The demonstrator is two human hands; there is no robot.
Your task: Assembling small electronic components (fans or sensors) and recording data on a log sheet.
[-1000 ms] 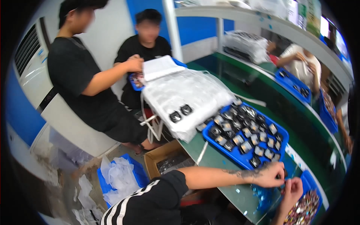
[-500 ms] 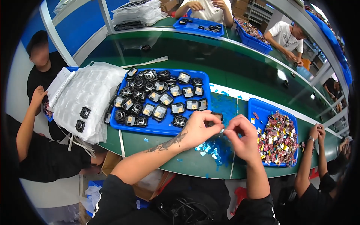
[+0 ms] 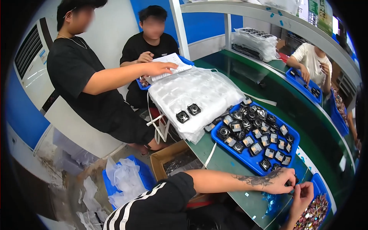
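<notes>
Green desk (image 3: 253,205) below: I see the left hand (image 3: 280,181) pinching a small, dark thing (image 3: 296,179), mostly hidden. I can't tell whether the right hand (image 3: 303,194) grips it too.

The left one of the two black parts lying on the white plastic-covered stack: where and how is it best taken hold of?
Probably by its near and far edges, pinched from above: the left black part is squarish and lies flat on the white stack, while the other black part crowds its right side.

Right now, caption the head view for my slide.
Left hand gripping a dark part, right hand close by, beside a blue tray of black camera-like modules.
</notes>
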